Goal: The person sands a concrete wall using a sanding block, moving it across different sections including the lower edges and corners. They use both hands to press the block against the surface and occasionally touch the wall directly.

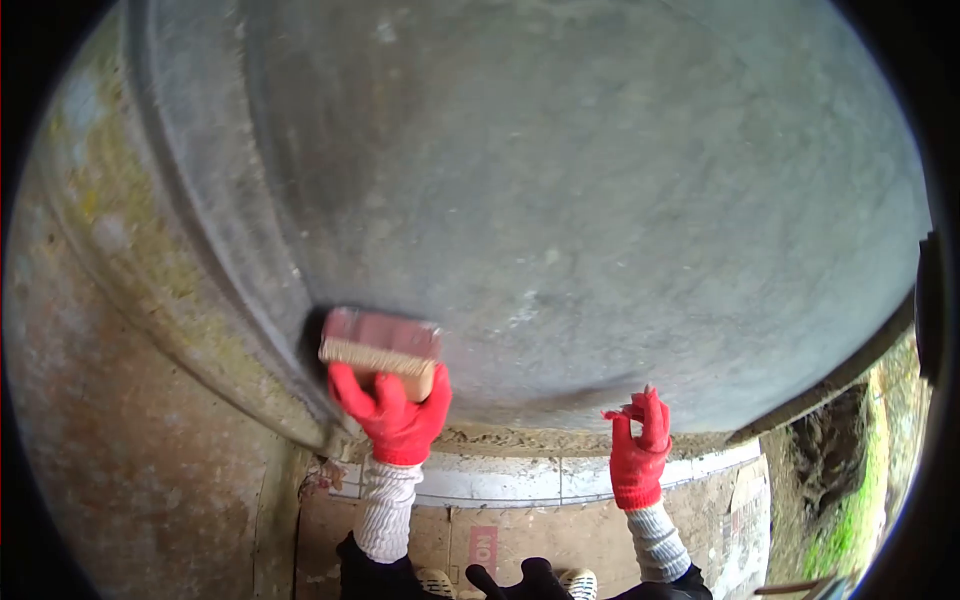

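The left hand (395,410), in a red glove, has its fingers closed round a brush (380,352), bristles pressed against the grey wall (600,200) low by the corner. The right hand (638,450), also gloved, is raised near the wall's lower edge, fingers loosely curled and holding nothing. Cardboard (560,535) lies below

Left hand (395,412): red-gloved, raised, grip closed around the underside of the brush (380,348).
Right hand (640,448): red-gloved, well right of the brush, slightly lower, fingers loosely curled, empty.
Forearms: both upright.
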A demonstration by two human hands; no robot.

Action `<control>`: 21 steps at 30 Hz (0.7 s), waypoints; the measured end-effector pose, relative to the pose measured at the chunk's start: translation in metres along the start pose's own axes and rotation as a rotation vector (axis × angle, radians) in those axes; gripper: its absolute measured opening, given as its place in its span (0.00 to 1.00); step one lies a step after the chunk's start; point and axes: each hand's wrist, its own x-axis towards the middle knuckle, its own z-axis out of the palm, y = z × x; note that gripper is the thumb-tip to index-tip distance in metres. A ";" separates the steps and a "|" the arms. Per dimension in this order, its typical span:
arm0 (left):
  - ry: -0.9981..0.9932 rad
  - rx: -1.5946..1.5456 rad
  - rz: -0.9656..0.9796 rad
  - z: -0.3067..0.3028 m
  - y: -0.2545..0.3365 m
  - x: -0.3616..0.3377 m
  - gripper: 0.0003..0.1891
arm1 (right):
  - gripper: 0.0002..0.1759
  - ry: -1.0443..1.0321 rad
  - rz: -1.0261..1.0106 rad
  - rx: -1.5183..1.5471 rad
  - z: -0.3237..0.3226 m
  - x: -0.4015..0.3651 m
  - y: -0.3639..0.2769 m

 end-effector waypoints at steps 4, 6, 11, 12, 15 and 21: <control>-0.176 -0.083 -0.114 -0.007 -0.002 -0.047 0.39 | 0.39 0.082 -0.198 -0.199 -0.001 0.009 0.013; -0.126 -0.040 -0.084 -0.006 0.025 -0.006 0.39 | 0.39 0.119 -0.251 -0.262 -0.005 0.019 0.007; -0.121 0.103 0.152 -0.002 0.035 0.037 0.35 | 0.39 0.148 -0.288 -0.313 -0.005 0.024 0.017; -0.102 0.083 0.131 -0.003 0.035 0.031 0.35 | 0.39 0.147 -0.280 -0.336 -0.005 0.023 0.015; -0.083 0.131 0.213 0.003 0.002 -0.031 0.34 | 0.41 0.095 -0.261 -0.248 -0.007 0.023 0.012; -0.112 0.219 0.151 0.001 0.016 -0.018 0.33 | 0.40 0.052 -0.186 -0.180 -0.008 0.015 0.007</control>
